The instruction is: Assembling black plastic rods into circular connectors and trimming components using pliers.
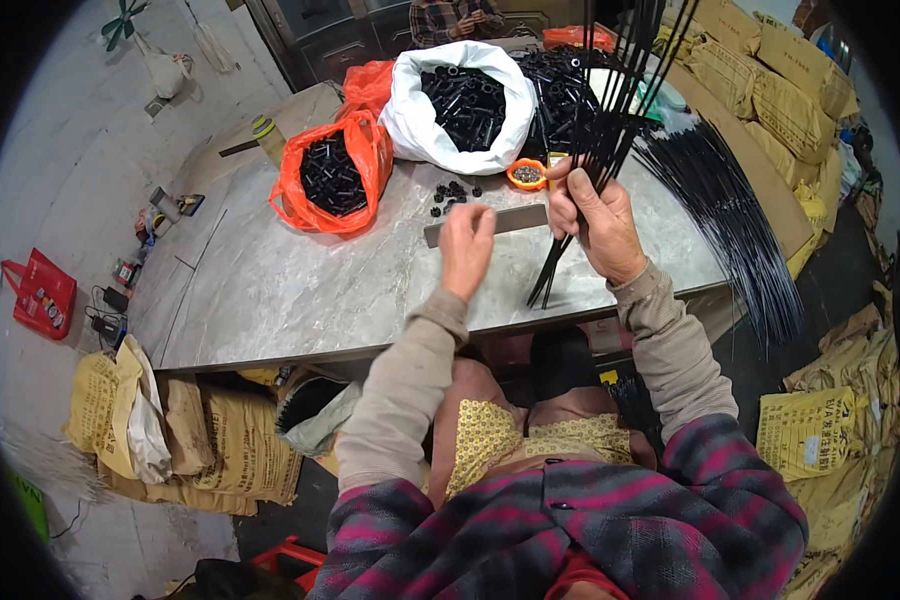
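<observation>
Found gripped in the right hand [607,222], between thumb and curled fingers: a bundle of slim, straight black rods [610,130], smooth and stick-like, located over the right front part of the table [290,290]. Noted long axis as steep, running from lower left to upper right, with gathered lower ends pointing down toward the near table edge and fanned upper ends cut off by the upper border of the view. Cannot tell of contact between lower ends and tabletop. Observed the left hand [467,247] beside a flat, grey, metal-looking bar [518,220], with bent fingers and blurred outline; cannot tell of any small item between its fingertips. Recorded tabletop as pale grey, veined, marble-like. Listed beyond the bar: small black pieces [453,191], loose; an orange bowl [526,187] of small metallic-looking parts; a crinkled white sack [410,122] and a thin, glossy orange bag [378,165], both filled with short black tubular pieces. Logged at right: a splayed sheaf of thin black rods [740,210], overhanging the table.
</observation>
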Action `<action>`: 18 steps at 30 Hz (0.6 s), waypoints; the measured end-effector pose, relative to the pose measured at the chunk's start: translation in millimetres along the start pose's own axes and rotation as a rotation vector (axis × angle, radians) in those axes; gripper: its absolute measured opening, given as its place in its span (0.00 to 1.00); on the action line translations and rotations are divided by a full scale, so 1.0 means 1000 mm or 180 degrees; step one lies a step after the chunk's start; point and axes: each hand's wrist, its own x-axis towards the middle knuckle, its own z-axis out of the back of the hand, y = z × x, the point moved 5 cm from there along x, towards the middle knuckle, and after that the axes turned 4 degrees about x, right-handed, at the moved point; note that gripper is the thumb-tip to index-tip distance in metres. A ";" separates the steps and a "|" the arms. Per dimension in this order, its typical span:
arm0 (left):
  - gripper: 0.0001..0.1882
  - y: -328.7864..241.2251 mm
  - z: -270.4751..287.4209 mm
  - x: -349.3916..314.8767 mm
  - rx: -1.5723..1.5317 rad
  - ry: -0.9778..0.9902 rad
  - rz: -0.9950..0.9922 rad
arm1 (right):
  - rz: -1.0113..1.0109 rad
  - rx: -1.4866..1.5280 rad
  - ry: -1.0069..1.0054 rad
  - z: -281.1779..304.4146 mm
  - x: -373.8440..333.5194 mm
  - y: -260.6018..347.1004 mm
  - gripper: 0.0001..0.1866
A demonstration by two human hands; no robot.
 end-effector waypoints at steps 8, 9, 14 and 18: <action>0.24 0.063 -0.017 0.079 0.1677 0.0415 -0.0684 | 0.0023 -0.0089 0.0038 -0.001 -0.005 0.004 0.17; 0.23 0.068 -0.024 0.086 0.1811 0.0707 -0.0636 | 0.0017 -0.0092 0.0030 0.000 -0.005 0.005 0.17; 0.20 0.093 -0.034 0.102 0.1835 0.1387 -0.0857 | 0.0017 -0.0128 0.0069 0.002 -0.002 0.004 0.17; 0.17 0.115 -0.025 0.113 0.1261 0.1846 -0.0804 | -0.0017 -0.0126 -0.0003 0.005 0.002 0.000 0.17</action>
